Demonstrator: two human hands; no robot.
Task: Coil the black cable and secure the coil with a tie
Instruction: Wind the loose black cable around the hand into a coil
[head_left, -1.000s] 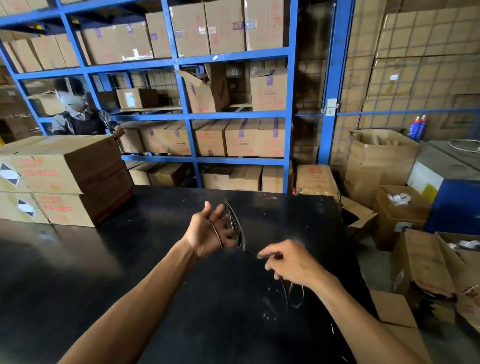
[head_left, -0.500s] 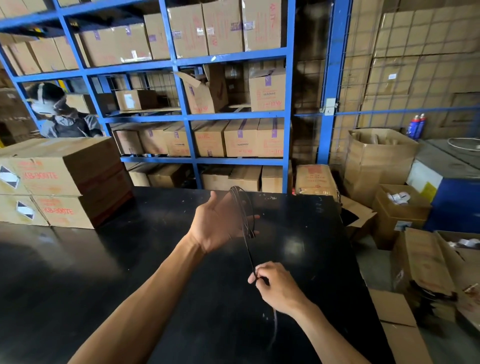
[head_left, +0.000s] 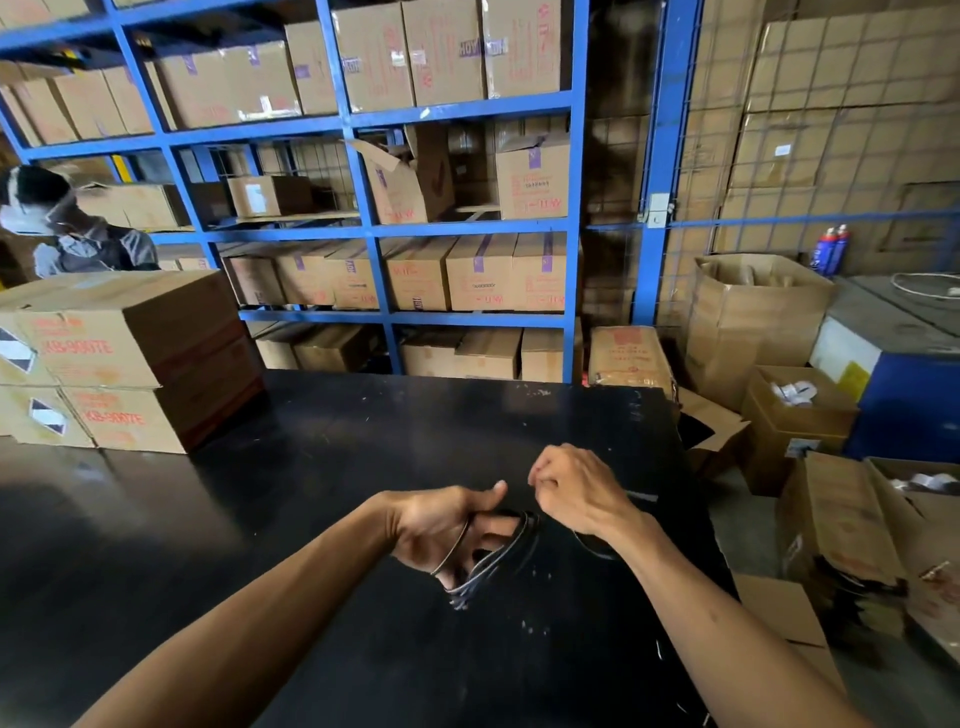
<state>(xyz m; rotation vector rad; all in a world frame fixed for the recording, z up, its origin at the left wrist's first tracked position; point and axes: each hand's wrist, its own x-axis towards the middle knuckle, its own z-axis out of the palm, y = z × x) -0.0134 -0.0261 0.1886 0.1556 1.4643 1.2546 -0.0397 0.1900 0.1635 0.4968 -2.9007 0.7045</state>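
Loops of thin black cable (head_left: 498, 558) hang bunched around the left hand (head_left: 441, 525), whose fingers (head_left: 496, 527) are curled shut on the coil above the glossy black tabletop (head_left: 311, 467). Right hand (head_left: 576, 491) sits just beside the left thumb, fingers pinched together; what they pinch is hidden.

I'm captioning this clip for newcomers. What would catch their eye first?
Two bare hands meet low in the middle over a black table: the left hand holds loops of black cable, the right hand closed beside it. Behind, blue shelving packed with cardboard boxes fills the background.
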